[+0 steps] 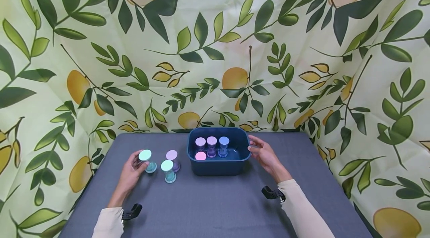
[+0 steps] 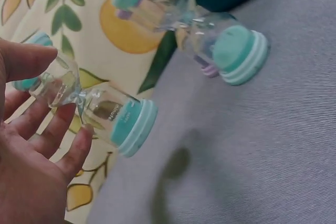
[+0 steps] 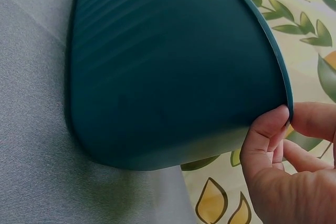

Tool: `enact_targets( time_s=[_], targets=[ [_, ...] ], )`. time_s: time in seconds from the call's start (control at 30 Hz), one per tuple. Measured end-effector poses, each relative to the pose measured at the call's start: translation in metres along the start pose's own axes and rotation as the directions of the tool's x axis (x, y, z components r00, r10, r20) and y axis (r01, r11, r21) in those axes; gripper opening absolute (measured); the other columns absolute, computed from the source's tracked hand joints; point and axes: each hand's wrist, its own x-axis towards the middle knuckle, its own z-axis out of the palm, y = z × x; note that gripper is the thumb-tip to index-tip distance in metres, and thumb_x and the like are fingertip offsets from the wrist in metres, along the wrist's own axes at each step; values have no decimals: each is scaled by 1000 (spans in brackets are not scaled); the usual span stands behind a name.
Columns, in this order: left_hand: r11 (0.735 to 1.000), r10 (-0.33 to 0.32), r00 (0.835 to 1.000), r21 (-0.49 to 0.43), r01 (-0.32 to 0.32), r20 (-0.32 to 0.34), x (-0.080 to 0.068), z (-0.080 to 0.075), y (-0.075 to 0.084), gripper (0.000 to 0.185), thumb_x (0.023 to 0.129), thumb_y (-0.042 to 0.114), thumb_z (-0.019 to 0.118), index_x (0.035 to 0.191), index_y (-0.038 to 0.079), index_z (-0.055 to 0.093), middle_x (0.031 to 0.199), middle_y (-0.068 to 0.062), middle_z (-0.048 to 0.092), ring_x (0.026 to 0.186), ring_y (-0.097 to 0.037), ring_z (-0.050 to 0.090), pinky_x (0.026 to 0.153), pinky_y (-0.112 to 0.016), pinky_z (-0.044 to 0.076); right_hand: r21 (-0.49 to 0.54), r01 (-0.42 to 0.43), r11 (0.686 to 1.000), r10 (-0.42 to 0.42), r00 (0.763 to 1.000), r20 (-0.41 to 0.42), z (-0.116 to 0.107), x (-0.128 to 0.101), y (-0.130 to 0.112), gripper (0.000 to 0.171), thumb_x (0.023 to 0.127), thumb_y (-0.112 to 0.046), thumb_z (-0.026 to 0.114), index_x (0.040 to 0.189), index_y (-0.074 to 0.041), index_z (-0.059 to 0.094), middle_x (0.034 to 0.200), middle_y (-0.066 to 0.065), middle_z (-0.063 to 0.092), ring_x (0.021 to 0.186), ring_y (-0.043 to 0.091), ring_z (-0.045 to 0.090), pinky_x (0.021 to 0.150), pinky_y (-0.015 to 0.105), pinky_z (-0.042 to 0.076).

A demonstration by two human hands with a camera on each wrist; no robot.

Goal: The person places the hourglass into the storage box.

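Observation:
My left hand [image 1: 129, 174] holds a clear sand timer with teal caps [image 1: 145, 154] at the left of the table. In the left wrist view, thumb and fingers curl around that timer [image 2: 134, 124], and it tilts. Just right of it stand another teal-capped sand timer [image 1: 168, 165] and a purple-capped one [image 1: 172, 154]. My right hand [image 1: 265, 156] pinches the right rim of a dark blue bin [image 1: 218, 168], thumb outside, as the right wrist view shows. Inside the bin stand two purple sand timers [image 1: 211, 146], a blue one [image 1: 223, 146] and a pink-capped one [image 1: 201, 155].
A grey-blue cloth covers the table [image 1: 201, 208]. Behind it and at both sides hangs a curtain [image 1: 215, 36] printed with lemons and leaves. Each wrist wears a black camera strap [image 1: 273, 193] over or beside a pale sleeve.

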Motion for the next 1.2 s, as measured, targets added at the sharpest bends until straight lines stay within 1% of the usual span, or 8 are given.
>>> enact_targets(
  time_s=[0.07,0.27,0.47,0.57,0.77,0.97,1.2],
  targets=[
    [1000,-4,1000,2,4,-8,-1,-4,5,51,92,1,64,137,-6,43,109,31,51,102,16,50,88,-3,40,-4,1,1000,-1,1000,3,0,0,0,55,97,-1,53,150,-12,40,129,13,41,106,24,50,77,22,50],
    [998,8,1000,57,-8,-3,-3,-14,21,52,95,7,61,141,-4,39,114,29,47,106,15,48,89,-2,37,-7,-2,1000,2,1000,3,0,0,-1,54,98,-1,52,150,-13,40,129,13,41,106,23,49,78,22,50],
    [996,52,999,78,-52,-6,-2,-18,39,52,96,11,61,141,-3,40,117,21,49,107,14,48,91,-3,37,-2,-5,1000,5,1000,2,1,-2,-2,55,98,-1,51,150,-13,39,129,13,40,110,26,47,78,22,50],
    [994,78,997,82,-77,-10,0,-19,48,52,96,11,61,141,-3,40,117,20,49,108,14,48,91,-3,37,0,-4,1000,4,1000,4,1,-1,-2,54,98,-1,51,150,-12,39,130,14,40,111,27,47,78,21,51],
    [989,102,995,108,-101,0,2,-18,64,53,96,15,62,143,1,41,118,24,50,109,13,48,92,-3,37,-2,-4,1000,4,1000,3,0,-1,-1,55,98,-1,51,150,-13,39,131,14,39,111,26,48,78,21,51],
    [984,136,990,114,-140,40,5,-12,83,53,96,18,63,143,4,42,121,20,52,111,13,48,94,-5,39,2,-4,1000,4,1000,-1,1,-2,-1,55,98,-1,51,150,-13,39,130,13,40,110,26,48,77,21,51],
    [975,205,975,70,-211,84,10,-2,102,49,95,13,63,139,2,45,119,20,54,111,10,52,96,-12,42,-3,-7,1000,7,1000,-9,1,-1,-2,55,98,-1,51,150,-13,40,128,11,40,106,23,48,77,22,51]
  ],
)
